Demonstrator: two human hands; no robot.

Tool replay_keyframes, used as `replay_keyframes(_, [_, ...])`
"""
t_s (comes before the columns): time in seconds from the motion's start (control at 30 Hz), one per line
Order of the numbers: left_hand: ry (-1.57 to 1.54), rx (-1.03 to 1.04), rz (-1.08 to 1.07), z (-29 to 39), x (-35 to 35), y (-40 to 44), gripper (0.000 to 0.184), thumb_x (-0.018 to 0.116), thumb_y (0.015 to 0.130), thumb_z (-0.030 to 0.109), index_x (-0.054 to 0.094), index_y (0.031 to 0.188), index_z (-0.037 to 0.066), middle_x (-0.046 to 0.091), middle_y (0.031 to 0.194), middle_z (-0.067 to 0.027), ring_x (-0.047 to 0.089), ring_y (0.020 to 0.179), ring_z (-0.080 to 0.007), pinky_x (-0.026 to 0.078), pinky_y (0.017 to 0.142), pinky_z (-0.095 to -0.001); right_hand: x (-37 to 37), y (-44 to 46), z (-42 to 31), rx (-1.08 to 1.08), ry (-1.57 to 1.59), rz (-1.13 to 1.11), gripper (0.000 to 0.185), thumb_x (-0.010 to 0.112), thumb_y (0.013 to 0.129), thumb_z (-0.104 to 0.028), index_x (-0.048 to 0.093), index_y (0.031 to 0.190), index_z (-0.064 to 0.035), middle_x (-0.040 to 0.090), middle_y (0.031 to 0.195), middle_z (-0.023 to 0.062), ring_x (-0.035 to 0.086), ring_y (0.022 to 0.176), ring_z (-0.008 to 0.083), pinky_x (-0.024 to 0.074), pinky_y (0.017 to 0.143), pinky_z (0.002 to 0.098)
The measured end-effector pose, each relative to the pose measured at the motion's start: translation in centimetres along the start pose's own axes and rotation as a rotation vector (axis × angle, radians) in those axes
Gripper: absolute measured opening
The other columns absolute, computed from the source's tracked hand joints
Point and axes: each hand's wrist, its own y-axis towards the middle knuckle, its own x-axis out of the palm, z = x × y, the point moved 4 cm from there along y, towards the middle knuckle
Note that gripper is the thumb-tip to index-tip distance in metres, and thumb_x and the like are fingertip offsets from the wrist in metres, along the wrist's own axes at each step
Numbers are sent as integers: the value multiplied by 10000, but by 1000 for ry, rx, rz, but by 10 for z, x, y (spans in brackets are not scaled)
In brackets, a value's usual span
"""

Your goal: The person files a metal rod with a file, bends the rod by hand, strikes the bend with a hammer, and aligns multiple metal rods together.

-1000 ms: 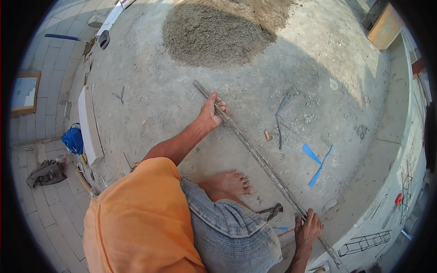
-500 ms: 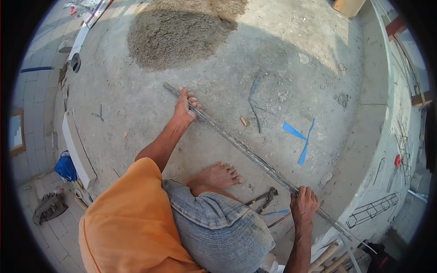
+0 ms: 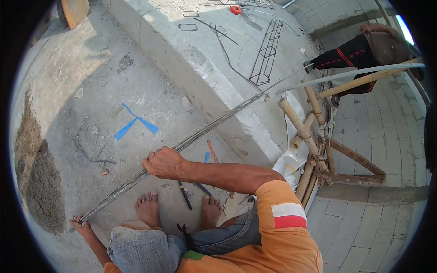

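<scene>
A long bundle of thin grey steel bars [image 3: 214, 123] runs diagonally from the lower left across the floor and over the concrete ledge. My right hand [image 3: 163, 162] is closed around it near the middle. At the bundle's near end, lower left, my left hand [image 3: 81, 224] grips it with wrapped fingers. Below the bars, between my feet, lies a tool with black handles banded in yellow [image 3: 185, 195]; its head is hidden. A reddish-brown rod [image 3: 212, 151] lies right of my right hand. Blue strips [image 3: 136, 120] lie on the floor beyond the bars.
A sand-like pile [image 3: 41, 186] stands at far left. On the concrete ledge [image 3: 200, 86] lie a wire rebar cage [image 3: 268, 52], a red tape measure [image 3: 235, 10] and loose rods. Tied bamboo poles [image 3: 296, 118] stand at right. Another person [image 3: 359, 54] is at upper right.
My view has turned to the right, bringing the ledge, bamboo poles and other person into sight. My right hand has shifted along the bars towards the middle; both hands still hold them.
</scene>
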Motion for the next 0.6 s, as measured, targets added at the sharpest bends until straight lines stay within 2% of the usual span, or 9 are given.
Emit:
replay_keyframes(0.07, [218,144,-43,28,-31,24,304,569,960,316,484,1023,30,429,743,-31,415,597,-149,404,566,-275,4,13,-19,-32,26,17,131,562,803,-142,591,811,-14,634,691,139,676,640,261,511,504,388])
replay_keyframes(0.13, [613,499,-155,57,-55,33,351,581,954,307,501,1117,6,463,787,-51,452,645,-166,433,616,-287,8,27,-39,-74,60,41,162,557,801,-152,594,828,3,631,693,150,675,632,265,511,489,385])
replay_keyframes(0.2, [825,678,-138,87,-50,27,409,587,953,275,489,1233,-6,496,844,-75,493,711,-183,465,683,-300,12,38,-55,-116,77,-1,185,569,799,-152,621,876,8,655,732,141,673,650,238,505,492,372])
replay_keyframes(0.27, [379,48,216,106,-76,42,527,540,967,200,346,1431,44,532,1002,-142,534,864,-217,473,830,-332,9,44,-73,-140,103,-7,180,576,799,-154,629,878,-1,660,740,131,671,660,228,502,495,368])
replay_keyframes(0.3, [383,56,216,109,-75,33,527,540,967,200,346,1431,44,532,1002,-142,534,864,-217,473,830,-332,10,46,-81,-166,122,-34,176,584,798,-155,638,880,-10,666,748,122,670,670,219,498,498,363])
replay_keyframes(0.4, [767,213,211,127,-84,16,624,550,922,29,244,1465,10,525,1249,-214,537,1084,-242,429,949,-299,24,58,-97,-167,150,-36,158,599,794,-159,649,862,-26,669,748,106,667,678,214,493,502,359])
replay_keyframes(0.47, [946,150,114,130,-102,42,609,542,938,97,247,1463,7,503,1308,-241,542,1122,-280,435,972,-361,47,61,-101,-120,165,-7,110,614,774,-155,686,807,-80,680,751,56,674,713,207,491,521,358])
replay_keyframes(0.5, [966,128,184,132,-99,28,622,573,919,149,282,1449,4,486,1332,-240,535,1141,-295,432,975,-374,53,63,-99,-71,173,16,97,629,754,-152,724,751,-134,691,754,6,681,749,200,489,539,357])
replay_keyframes(0.6, [1188,224,336,104,-28,-35,688,668,860,305,388,1408,-4,435,1402,-238,512,1196,-341,424,985,-414,53,62,-94,-79,161,-24,97,629,753,-148,725,741,-142,689,755,3,678,761,189,489,538,360])
